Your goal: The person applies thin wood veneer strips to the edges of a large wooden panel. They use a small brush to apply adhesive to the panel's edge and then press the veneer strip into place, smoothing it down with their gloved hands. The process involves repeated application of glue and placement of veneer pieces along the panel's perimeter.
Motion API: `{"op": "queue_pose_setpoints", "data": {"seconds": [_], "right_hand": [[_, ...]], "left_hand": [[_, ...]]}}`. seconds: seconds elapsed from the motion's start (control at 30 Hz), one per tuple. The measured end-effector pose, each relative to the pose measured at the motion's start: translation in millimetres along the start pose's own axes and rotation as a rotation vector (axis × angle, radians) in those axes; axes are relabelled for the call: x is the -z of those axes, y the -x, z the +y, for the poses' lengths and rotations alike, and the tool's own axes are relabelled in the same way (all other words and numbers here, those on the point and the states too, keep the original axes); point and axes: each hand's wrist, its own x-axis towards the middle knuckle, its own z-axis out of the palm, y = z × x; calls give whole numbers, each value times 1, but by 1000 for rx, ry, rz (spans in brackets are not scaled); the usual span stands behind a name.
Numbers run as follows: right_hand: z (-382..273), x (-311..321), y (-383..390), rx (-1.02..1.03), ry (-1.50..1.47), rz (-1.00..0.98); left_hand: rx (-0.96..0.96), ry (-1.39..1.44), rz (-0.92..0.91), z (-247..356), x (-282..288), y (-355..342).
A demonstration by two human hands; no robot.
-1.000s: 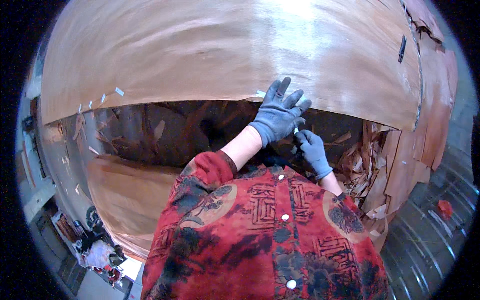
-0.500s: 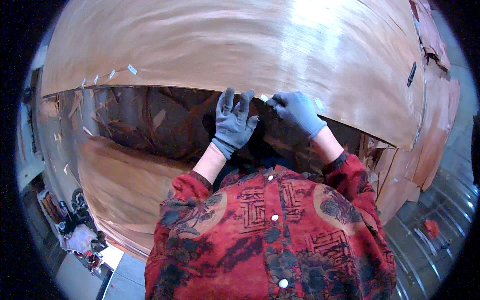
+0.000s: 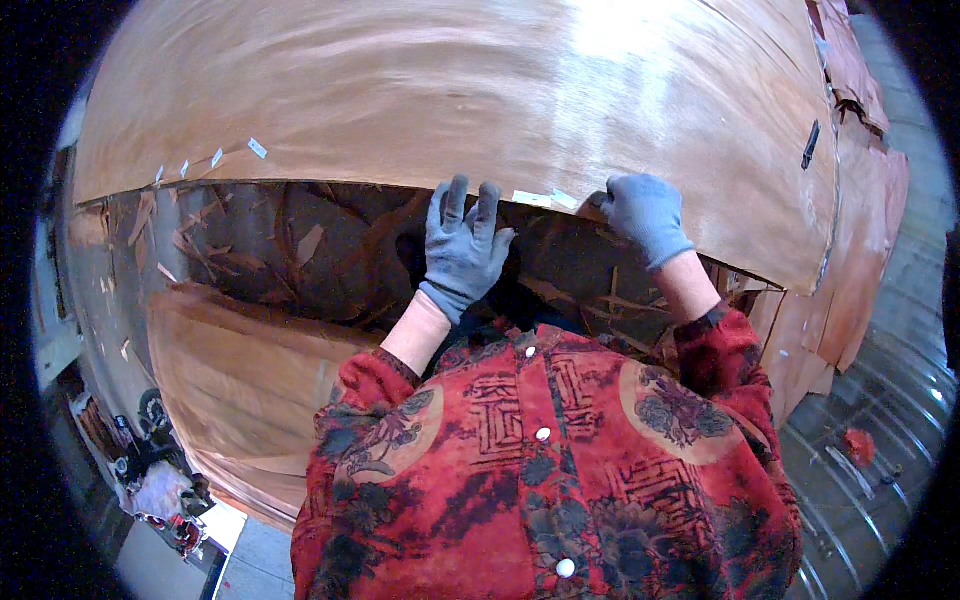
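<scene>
A wide, thin tan wood sheet [image 3: 400, 110], like veneer, lies across the far side. My left hand [image 3: 465, 240], in a grey work glove, is held at its near edge with the fingers stretched out and apart, holding nothing. To the right, my gloved right hand [image 3: 645, 215] is closed at the same edge, its fingertips curled together; whatever is between them is hidden. Between my hands, a pale tape strip [image 3: 532, 199] and another short strip [image 3: 564, 199] lie along the edge.
Several more pale strips [image 3: 257, 148] sit at the sheet's left edge. Below the edge is a dark gap with torn wood scraps [image 3: 310, 243]. A stack of tan sheets [image 3: 240, 350] stands at near left. A dark narrow tool [image 3: 811, 145] lies at the right, beside reddish sheets [image 3: 860, 260].
My right hand has moved right along the edge, uncovering a pale strip and covering the place where another one showed. My left hand has stayed nearly in place.
</scene>
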Motion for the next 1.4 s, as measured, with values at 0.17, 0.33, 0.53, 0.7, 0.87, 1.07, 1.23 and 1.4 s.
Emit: {"op": "queue_pose_setpoints", "data": {"seconds": [0.17, 0.33, 0.53, 0.7, 0.87, 1.07, 1.23, 1.4], "right_hand": [[0, -39, 3, 161, -421, 716], [-7, -59, -2, 2, -202, 863], [-10, -73, -4, 9, -155, 894], [-13, -84, -18, -2, -168, 827], [-19, -82, -17, 29, -164, 932], [-9, -86, -19, 26, -107, 934], [-8, -80, -10, -37, -49, 825], [-11, -73, -8, -50, -63, 813]], "left_hand": [[164, 173, -2, 28, -22, -60], [-49, -110, -88, 39, -43, -86], [32, -24, -180, 54, -9, -83], [372, -126, 77, -27, 4, -63], [628, -437, 432, -159, 99, -40], [812, -485, 448, -265, 157, -38], [830, -542, 244, -300, 124, -24], [981, -461, 36, -304, 128, -23]]}}
